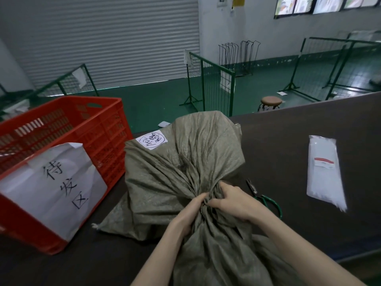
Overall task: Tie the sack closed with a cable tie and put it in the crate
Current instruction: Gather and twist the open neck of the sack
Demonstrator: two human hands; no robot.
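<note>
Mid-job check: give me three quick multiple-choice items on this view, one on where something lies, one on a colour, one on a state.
1. The scissors lie:
A. in the crate
B. on the table right of the sack
C. on the stool

2. The crate is:
A. red
B. blue
C. grey

3. The sack neck is:
A. tied with a cable tie
B. lying open
C. bunched in both hands

B: they rest beside the right hand.
A: red walls show.
C: left hand and right hand grip the gathered neck, no tie visible.

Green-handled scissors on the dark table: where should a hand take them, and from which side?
By the green-handled scissors' handle loops, coming from the right: the blades point away from the person, and the right hand, gripping the olive woven sack's neck, covers their left.
</note>
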